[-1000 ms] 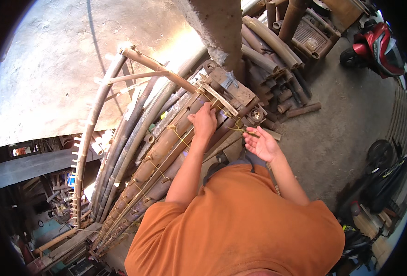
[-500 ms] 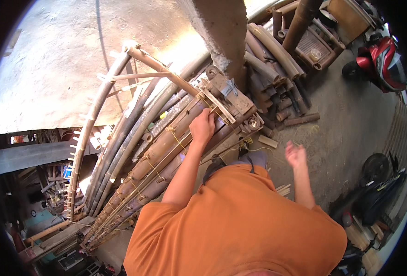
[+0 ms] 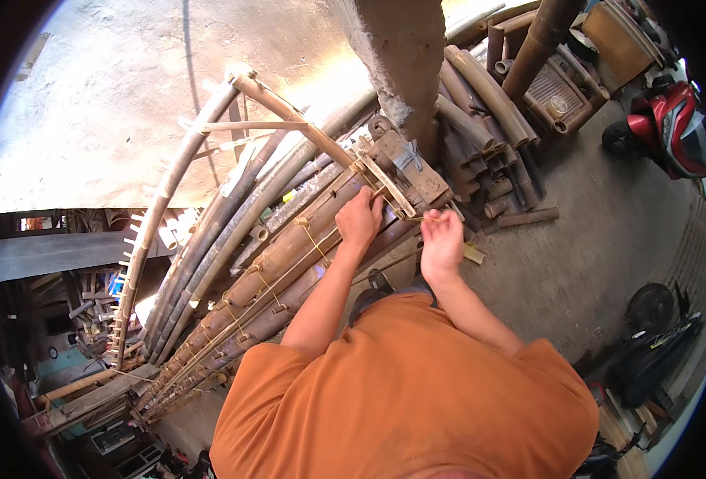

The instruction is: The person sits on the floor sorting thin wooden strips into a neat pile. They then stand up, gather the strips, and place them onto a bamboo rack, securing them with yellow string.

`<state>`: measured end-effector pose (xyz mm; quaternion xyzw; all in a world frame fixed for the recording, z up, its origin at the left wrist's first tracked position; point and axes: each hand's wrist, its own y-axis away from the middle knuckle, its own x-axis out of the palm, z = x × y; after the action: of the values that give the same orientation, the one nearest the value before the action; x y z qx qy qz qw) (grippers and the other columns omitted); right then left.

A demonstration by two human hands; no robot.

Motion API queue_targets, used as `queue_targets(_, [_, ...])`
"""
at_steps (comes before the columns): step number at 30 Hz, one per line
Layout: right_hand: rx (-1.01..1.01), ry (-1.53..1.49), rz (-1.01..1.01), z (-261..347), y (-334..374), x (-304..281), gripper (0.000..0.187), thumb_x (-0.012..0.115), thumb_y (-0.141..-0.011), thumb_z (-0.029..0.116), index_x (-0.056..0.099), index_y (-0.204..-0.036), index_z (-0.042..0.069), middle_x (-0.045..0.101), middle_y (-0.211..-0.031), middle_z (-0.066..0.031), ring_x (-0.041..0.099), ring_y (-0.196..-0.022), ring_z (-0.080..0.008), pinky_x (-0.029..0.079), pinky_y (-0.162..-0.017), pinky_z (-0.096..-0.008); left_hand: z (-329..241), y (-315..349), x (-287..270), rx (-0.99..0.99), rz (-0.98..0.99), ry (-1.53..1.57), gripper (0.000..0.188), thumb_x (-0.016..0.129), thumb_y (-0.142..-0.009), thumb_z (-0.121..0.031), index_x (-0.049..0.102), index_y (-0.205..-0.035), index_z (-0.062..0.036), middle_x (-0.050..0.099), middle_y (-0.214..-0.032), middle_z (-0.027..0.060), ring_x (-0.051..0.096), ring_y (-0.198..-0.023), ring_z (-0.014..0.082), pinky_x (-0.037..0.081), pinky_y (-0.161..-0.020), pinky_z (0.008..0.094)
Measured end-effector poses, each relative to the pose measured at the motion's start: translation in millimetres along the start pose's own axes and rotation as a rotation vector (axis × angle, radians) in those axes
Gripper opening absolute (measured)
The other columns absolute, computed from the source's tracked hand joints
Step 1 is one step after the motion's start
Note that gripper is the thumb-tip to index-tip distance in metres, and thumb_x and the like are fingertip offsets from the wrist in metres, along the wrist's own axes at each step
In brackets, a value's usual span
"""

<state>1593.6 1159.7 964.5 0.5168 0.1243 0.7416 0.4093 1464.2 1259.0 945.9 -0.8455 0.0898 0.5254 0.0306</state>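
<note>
My left hand (image 3: 359, 217) is closed at the upper end of a bamboo pole (image 3: 290, 249), beside a pale wooden strip (image 3: 388, 186). Something thin and brown shows by its fingertips, but what it grips is hidden. To its right, my right hand (image 3: 442, 244) pinches a thin yellow cord (image 3: 423, 219) that runs toward the strip's lower end. More yellow cord is lashed around the long bamboo poles. A worn wooden block (image 3: 421, 177) with a grey-blue tie (image 3: 408, 156) wrapped on it stands just beyond both hands.
A bent bamboo frame (image 3: 159, 210) with small pegs rises at the left. Cut bamboo (image 3: 488, 96) is piled behind a rough pillar (image 3: 405, 64). A red motorbike (image 3: 676, 128) stands far right. One short bamboo piece (image 3: 472, 254) lies near my right hand.
My right hand has swung left and forward from the open space at the right to beside the wooden strip, bringing the yellow cord taut. My left hand stays at the pole's end.
</note>
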Motion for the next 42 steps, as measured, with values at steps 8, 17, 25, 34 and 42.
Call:
queue_targets(8, [-0.439,1.815,1.580,-62.7,-44.5,167.8,0.034,0.049,-0.097,0.030,0.062,-0.080,0.004,0.066,-0.081,-0.0123,0.060,-0.073,-0.0234,0.049,-0.078,-0.0397,35.6,-3.9,26.1,0.227,-0.132,0.026,0.026,0.051,-0.096,-0.031,0.065,-0.102,-0.0097,0.068,-0.091,0.0223,0.067,-0.081,0.0415,0.050,-0.070,0.0521])
queue_targets(17, [-0.154,1.671,1.633,6.5,-50.1,142.8,0.041,0.053,-0.095,0.028,0.058,-0.066,0.001,0.063,-0.067,-0.0199,0.060,-0.063,-0.0338,0.049,-0.066,-0.0464,17.4,-1.6,5.0,0.090,0.053,0.101,0.031,0.045,-0.102,-0.038,0.067,-0.107,-0.0170,0.070,-0.090,0.0204,0.066,-0.085,0.0448,0.051,-0.074,0.0542])
queue_targets(25, [-0.250,1.785,1.385,17.2,-33.6,-10.0,0.038,0.055,-0.092,0.025,0.065,-0.065,0.002,0.063,-0.069,-0.0236,0.062,-0.071,-0.0419,0.052,-0.075,-0.0493,8.1,-36.9,-19.6,0.002,0.020,0.658,0.035,0.050,-0.104,-0.030,0.070,-0.107,-0.0019,0.074,-0.088,0.0111,0.070,-0.085,0.0224,0.054,-0.082,0.0365])
queue_targets(34, [-0.798,1.641,1.342,-1.5,-22.4,-44.3,0.036,0.059,-0.088,0.019,0.058,-0.056,0.003,0.057,-0.057,-0.0184,0.059,-0.065,-0.0383,0.049,-0.082,-0.0442,82.4,-167.3,25.1,0.160,-0.024,0.127,0.032,0.052,-0.098,-0.027,0.069,-0.097,-0.0008,0.067,-0.087,0.0264,0.064,-0.083,0.0455,0.051,-0.077,0.0491])
queue_targets(42, [-0.619,1.694,1.084,-110.9,94.3,-48.4,0.019,0.063,-0.087,0.022,0.066,-0.095,0.005,0.066,-0.101,-0.0161,0.060,-0.098,-0.0318,0.047,-0.087,-0.0433,216.4,-15.0,-144.5,0.129,-0.099,-0.024,0.038,0.050,-0.099,-0.032,0.067,-0.109,0.0005,0.067,-0.098,0.0286,0.066,-0.095,0.0433,0.050,-0.085,0.0500])
